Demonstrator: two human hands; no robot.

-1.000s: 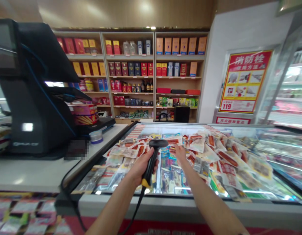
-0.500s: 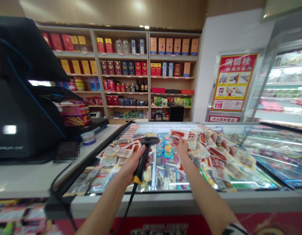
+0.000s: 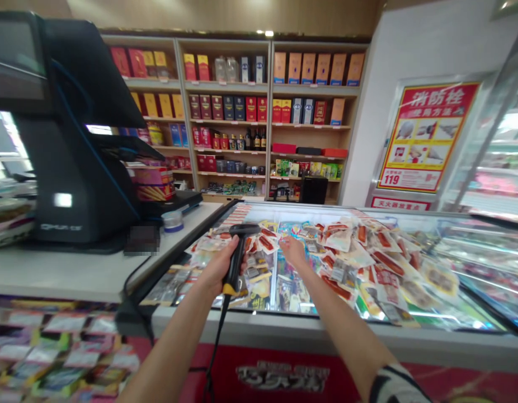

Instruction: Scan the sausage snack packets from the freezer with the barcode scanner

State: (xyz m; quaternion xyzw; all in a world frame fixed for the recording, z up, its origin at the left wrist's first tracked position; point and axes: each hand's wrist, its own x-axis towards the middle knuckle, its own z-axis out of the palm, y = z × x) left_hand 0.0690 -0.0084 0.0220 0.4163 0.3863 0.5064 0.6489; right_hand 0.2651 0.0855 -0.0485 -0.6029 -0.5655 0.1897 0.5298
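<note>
One set of fingers, on the left hand (image 3: pixel 221 265), is wrapped around the handle of a black barcode scanner (image 3: pixel 233 268), thumb uppermost below its head. The scanner is tilted slightly over the left part of the display chest (image 3: pixel 284 327); its cord hangs down past the chest's front rim. The right hand (image 3: pixel 293 251) is over the chest's middle, fingers bent and directed left. Its fingertips are at the right edge of a sausage packet (image 3: pixel 266 240), also over the chest's middle; whether they grip it cannot be determined. Both forearms reach across the chest's front rim and converge; the right ends in a black-and-white sleeve (image 3: pixel 395 386). Further sausage packets (image 3: pixel 387 263) are heaped over the chest's right part. Left of the chest, a white surface (image 3: pixel 74 275) carries a black terminal (image 3: pixel 80 190) and a tape roll (image 3: pixel 172 222). Behind the chest is shelving (image 3: pixel 269 120) with boxed goods; to its right rear, a red-and-yellow poster (image 3: pixel 429 134).
</note>
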